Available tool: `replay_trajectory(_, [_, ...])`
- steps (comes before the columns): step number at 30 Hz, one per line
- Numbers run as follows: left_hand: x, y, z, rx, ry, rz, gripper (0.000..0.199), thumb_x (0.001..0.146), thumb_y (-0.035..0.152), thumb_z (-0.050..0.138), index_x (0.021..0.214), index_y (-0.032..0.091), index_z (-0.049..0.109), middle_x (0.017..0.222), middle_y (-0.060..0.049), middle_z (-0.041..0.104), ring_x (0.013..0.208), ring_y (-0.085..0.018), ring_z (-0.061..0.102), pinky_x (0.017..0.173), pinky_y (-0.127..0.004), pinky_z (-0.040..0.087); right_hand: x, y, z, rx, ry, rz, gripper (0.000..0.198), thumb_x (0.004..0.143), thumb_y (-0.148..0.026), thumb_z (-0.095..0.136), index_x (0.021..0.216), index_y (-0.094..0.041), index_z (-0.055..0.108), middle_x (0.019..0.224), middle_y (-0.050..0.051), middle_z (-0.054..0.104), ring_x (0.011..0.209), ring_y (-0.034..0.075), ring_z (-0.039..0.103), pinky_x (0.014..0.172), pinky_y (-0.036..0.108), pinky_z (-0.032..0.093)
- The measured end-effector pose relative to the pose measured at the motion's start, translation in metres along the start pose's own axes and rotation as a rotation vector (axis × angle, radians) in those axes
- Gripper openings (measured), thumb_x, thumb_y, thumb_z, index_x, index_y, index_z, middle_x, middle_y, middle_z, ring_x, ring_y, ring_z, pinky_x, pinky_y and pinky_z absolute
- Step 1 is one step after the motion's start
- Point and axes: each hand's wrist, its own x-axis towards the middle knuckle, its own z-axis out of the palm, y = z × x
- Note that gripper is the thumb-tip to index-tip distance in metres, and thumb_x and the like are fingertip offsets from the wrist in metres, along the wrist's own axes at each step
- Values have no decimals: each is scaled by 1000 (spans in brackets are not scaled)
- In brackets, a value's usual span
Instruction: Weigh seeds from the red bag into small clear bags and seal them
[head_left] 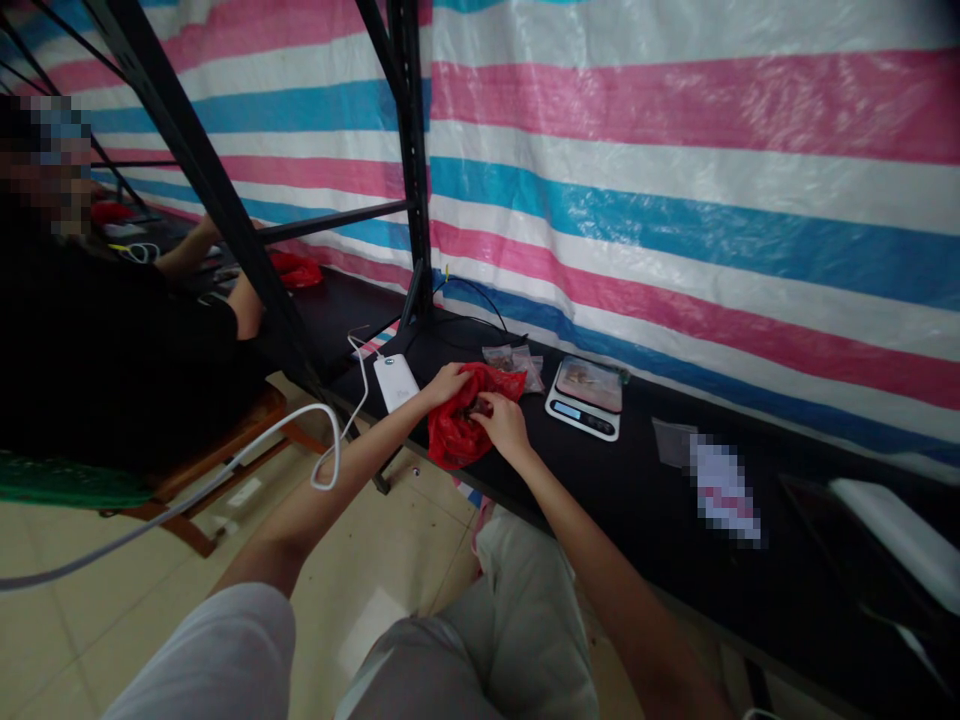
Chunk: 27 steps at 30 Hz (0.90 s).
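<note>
A crumpled red plastic bag [452,440] sits at the front edge of the black table, its mouth facing up. My left hand [448,384] grips the bag's rim on the far left side. Bent into the mouth, the fingers of my right hand [504,424] are pinched together over small dark contents, too small to name. Just behind the bag lie small clear zip bags [531,368] with bits inside. To the right stands a white digital scale [583,420] with a lit display, and a clear zip bag [591,384] holding small pieces rests on its pan.
A white power bank [396,382] with a white cable [366,385] lies left of the bag. Farther right are a flat clear bag [673,442], a blurred-out packet [724,490] and a dark device [855,545]. A black metal frame [411,130] separates me from a seated person [112,340].
</note>
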Motion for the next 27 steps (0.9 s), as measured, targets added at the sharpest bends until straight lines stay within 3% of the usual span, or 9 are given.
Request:
replay_trajectory(5, [5,-4,-2,-112,-17,26,37,80,30,39,93,7,64,82,-7,67,72,-16,58,65,-24,45,-2,-1,-2,31,-8,7,37,66,-24,71,102,-22,62,96,4,68,89,19,62,82,31,46])
replay_trajectory(12, [8,-11,-25,420,-101,-84,34,82,35,40,100,13,60,98,-10,63,92,-23,56,80,-33,43,-4,12,-5,625,-102,20,37,71,-25,63,108,-20,59,107,3,65,97,16,60,82,28,46])
replay_trajectory(15, [3,-3,-30,542,-6,-89,39,80,39,47,111,16,51,116,-13,53,110,-29,45,89,-43,37,-9,18,-24,734,-100,26,39,72,-29,62,110,-20,58,111,6,63,98,20,60,76,30,48])
replay_trajectory(18, [-2,17,-27,524,133,56,45,79,41,49,119,19,44,127,-11,42,121,-28,33,95,-45,31,-15,34,-54,700,-44,64,41,71,-32,62,110,-20,58,113,7,62,99,21,58,73,31,48])
replay_trajectory(20, [-1,36,-17,462,141,242,44,80,40,50,119,20,44,129,-10,39,123,-24,31,99,-42,29,-19,52,-78,649,24,100,42,69,-34,63,109,-21,58,113,7,62,100,22,58,76,33,47])
replay_trajectory(22, [6,58,1,397,46,456,44,80,41,50,118,20,44,129,-9,39,123,-22,31,102,-37,26,-23,75,-103,600,108,134,44,68,-36,64,109,-21,58,113,7,62,101,22,57,82,36,46])
replay_trajectory(24, [21,78,28,340,-128,644,47,78,40,54,119,18,44,128,-10,41,123,-21,32,102,-35,26,-27,100,-127,544,195,163,46,68,-38,65,110,-21,57,114,8,61,102,22,57,85,37,44])
replay_trajectory(27, [57,103,81,275,-325,765,57,71,38,62,118,12,45,123,-15,46,119,-23,38,99,-32,29,-32,135,-157,436,309,216,53,65,-43,65,111,-19,55,112,12,61,99,24,58,79,39,46])
